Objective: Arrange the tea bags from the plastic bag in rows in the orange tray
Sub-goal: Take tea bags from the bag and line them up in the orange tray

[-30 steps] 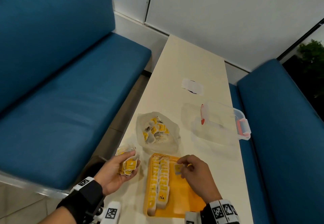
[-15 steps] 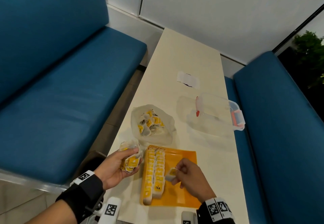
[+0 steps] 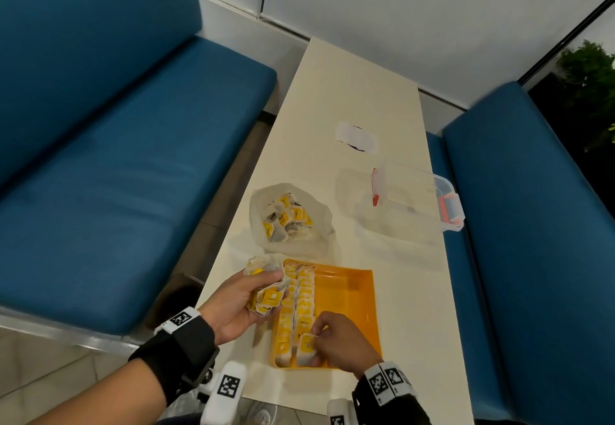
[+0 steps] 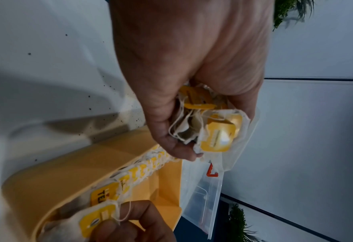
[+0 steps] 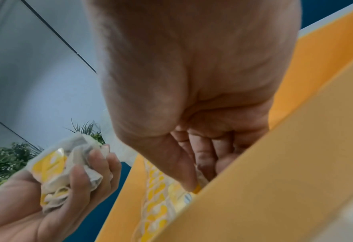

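Observation:
The orange tray (image 3: 346, 295) lies at the near end of the table with two rows of yellow-tagged tea bags (image 3: 299, 301) along its left side. My right hand (image 3: 336, 341) pinches one tea bag (image 3: 306, 348) at the near end of the second row, low in the tray. My left hand (image 3: 239, 305) hovers at the tray's left edge and grips a bunch of tea bags (image 3: 266, 288), also seen in the left wrist view as the bunch (image 4: 210, 124). Beyond the tray, the open plastic bag (image 3: 293, 221) holds more tea bags.
A clear lidded container with red clasps (image 3: 416, 198) stands at the table's right edge. A white paper slip (image 3: 357, 136) lies farther back. Blue benches (image 3: 116, 158) flank the narrow table (image 3: 352, 85) on both sides.
My right hand has carried its tea bag from the tray's far middle toward me, down to the near end of the second row. The left hand has stayed beside the tray with its bunch.

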A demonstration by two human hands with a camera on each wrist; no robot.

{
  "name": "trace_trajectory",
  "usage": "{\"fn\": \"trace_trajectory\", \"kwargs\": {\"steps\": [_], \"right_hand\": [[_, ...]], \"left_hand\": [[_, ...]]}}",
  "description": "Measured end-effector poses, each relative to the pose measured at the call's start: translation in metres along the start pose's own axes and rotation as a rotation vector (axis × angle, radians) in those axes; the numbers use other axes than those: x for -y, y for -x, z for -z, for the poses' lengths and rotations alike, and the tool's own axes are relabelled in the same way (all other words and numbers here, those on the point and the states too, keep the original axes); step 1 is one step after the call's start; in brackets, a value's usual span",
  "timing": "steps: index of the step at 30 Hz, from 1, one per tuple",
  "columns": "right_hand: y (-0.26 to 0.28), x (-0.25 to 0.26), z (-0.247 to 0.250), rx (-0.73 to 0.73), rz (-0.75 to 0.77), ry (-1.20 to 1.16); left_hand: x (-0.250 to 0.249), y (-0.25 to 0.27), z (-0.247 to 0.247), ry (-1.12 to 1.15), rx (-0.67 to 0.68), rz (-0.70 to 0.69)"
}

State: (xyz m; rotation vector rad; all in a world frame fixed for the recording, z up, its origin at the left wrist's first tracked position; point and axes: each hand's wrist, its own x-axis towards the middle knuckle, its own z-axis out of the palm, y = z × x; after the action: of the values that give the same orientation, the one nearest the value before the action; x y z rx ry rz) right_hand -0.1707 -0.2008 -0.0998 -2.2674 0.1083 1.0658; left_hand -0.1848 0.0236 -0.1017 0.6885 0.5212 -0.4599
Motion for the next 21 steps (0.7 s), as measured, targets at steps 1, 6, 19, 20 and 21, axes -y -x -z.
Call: {"fn": "trace_trajectory", "kwargs": {"steps": [1, 6, 19, 20, 21], "right_hand": [[-0.002, 0.0, -0.002, -0.011, 0.003, 0.003], [-0.007, -0.002, -0.011, -0.087, 0.028, 0.039], [-0.009, -0.004, -0.024, -0.214, 0.002, -0.033], [-0.01, -0.004, -0.025, -0.225, -0.002, -0.044], [-0.011, -0.005, -0.025, -0.237, -0.005, -0.058]], "left_hand": [[0.0, 0.0, -0.001, -0.002, 0.005, -0.001], [0.001, 0.003, -0.008, -0.041, 0.029, 0.012], [0.007, 0.006, -0.015, -0.12, 0.044, 0.037], [0.007, 0.006, -0.015, -0.123, 0.044, 0.037], [0.007, 0.006, -0.014, -0.125, 0.046, 0.037]]}}
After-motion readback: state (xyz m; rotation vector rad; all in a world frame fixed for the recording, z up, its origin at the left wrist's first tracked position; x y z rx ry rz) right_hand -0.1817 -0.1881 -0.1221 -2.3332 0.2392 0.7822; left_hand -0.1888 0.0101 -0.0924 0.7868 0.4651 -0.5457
